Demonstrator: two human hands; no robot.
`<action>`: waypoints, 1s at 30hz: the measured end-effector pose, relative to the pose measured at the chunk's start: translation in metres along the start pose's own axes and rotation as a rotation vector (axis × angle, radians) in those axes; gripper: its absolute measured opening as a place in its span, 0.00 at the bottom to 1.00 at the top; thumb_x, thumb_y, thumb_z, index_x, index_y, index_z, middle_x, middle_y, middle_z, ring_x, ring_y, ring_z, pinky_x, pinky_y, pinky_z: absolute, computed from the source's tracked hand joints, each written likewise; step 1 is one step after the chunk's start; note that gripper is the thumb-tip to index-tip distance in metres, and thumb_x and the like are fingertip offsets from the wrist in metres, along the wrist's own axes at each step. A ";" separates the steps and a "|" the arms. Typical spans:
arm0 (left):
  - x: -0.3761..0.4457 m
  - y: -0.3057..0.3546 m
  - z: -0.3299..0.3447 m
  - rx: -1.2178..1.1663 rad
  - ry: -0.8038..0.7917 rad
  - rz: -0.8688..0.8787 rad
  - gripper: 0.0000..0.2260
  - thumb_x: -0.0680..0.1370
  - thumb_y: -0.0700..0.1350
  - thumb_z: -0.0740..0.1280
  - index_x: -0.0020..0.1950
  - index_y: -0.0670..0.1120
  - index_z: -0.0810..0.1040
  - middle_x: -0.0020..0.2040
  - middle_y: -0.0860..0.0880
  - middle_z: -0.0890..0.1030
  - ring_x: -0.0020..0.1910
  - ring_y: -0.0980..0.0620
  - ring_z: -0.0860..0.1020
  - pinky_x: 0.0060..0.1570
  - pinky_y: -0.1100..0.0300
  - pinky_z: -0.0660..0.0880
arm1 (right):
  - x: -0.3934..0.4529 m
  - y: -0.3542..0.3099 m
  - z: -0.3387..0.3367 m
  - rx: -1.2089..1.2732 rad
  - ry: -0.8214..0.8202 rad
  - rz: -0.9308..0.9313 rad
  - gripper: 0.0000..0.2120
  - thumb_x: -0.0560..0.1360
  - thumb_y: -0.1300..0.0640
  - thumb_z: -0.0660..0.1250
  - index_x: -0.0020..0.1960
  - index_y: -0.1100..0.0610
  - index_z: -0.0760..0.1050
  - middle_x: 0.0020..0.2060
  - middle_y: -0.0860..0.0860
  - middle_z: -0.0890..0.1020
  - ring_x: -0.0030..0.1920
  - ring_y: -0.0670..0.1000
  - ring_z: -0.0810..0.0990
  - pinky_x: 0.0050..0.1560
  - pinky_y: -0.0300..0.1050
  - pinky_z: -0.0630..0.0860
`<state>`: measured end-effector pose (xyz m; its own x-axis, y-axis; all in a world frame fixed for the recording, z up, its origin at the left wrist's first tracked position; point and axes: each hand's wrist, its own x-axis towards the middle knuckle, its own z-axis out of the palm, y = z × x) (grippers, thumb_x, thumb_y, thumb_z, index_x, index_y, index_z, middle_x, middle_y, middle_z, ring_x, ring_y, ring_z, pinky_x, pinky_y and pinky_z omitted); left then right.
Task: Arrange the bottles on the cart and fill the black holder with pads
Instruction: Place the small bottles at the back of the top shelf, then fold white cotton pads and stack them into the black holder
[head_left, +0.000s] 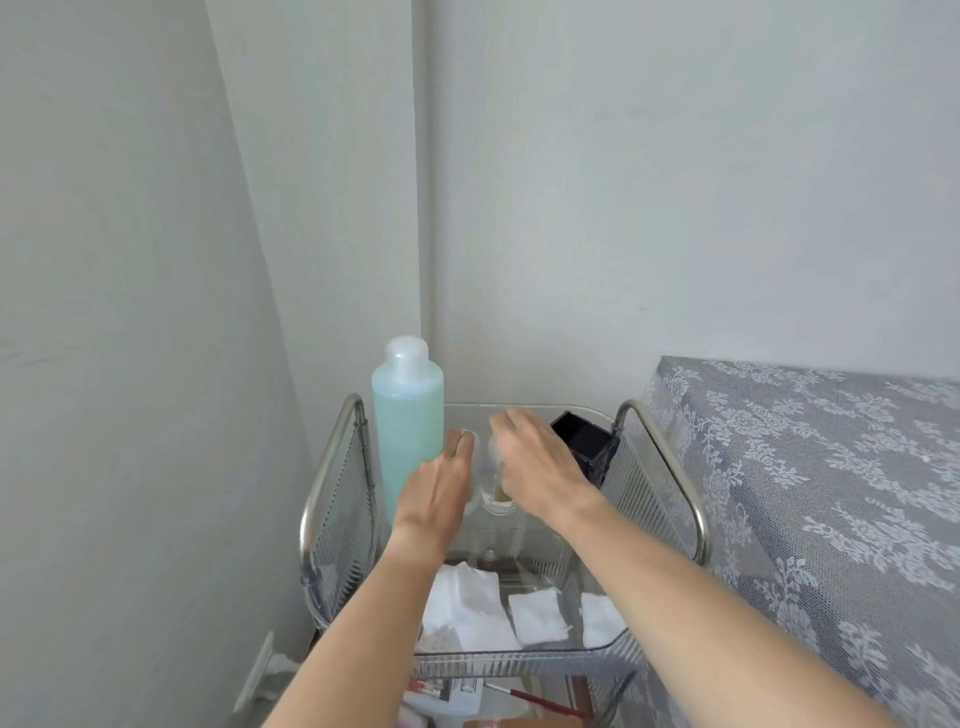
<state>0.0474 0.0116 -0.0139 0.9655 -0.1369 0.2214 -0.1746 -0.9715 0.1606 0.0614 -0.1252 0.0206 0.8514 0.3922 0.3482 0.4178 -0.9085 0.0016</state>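
Note:
A tall bottle of blue-green liquid (408, 421) with a white cap stands at the far left of the clear cart tray (524, 654). My left hand (441, 486) rests on a small white bottle (470, 439) just right of it. My right hand (540, 465) curls around a small clear bottle (500, 491) with yellowish liquid at its base. The black holder (587, 441) sits tilted at the far right corner, behind my right hand. Several white pads (470, 608) lie at the tray's near edge.
The cart has metal side rails (332, 467) and a lower shelf (488, 701) with assorted items. A wall corner stands close behind and to the left. A surface under a grey lace cloth (810, 467) adjoins the cart on the right.

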 end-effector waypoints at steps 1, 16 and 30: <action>-0.003 0.000 0.001 -0.004 -0.007 0.018 0.31 0.73 0.26 0.62 0.73 0.44 0.61 0.78 0.47 0.61 0.50 0.36 0.83 0.40 0.47 0.77 | -0.003 0.004 -0.004 0.008 0.032 0.011 0.19 0.70 0.70 0.65 0.60 0.62 0.71 0.54 0.57 0.75 0.56 0.57 0.74 0.60 0.48 0.70; -0.052 0.010 0.008 -0.129 -0.576 -0.163 0.17 0.74 0.48 0.71 0.59 0.45 0.75 0.55 0.47 0.77 0.55 0.45 0.79 0.53 0.54 0.76 | -0.057 0.037 -0.020 -0.140 0.026 0.298 0.18 0.69 0.70 0.66 0.57 0.59 0.74 0.52 0.56 0.78 0.54 0.58 0.72 0.56 0.51 0.68; -0.054 -0.004 0.005 -0.212 -0.461 -0.133 0.12 0.76 0.32 0.67 0.58 0.41 0.80 0.60 0.43 0.78 0.54 0.42 0.82 0.51 0.55 0.79 | -0.063 0.026 -0.041 0.228 -0.201 0.252 0.15 0.68 0.74 0.57 0.42 0.57 0.75 0.41 0.56 0.80 0.43 0.59 0.78 0.43 0.52 0.78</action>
<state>-0.0031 0.0217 -0.0309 0.9584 -0.1320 -0.2531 -0.0334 -0.9324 0.3598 0.0055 -0.1796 0.0372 0.9719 0.2020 0.1211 0.2285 -0.9335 -0.2762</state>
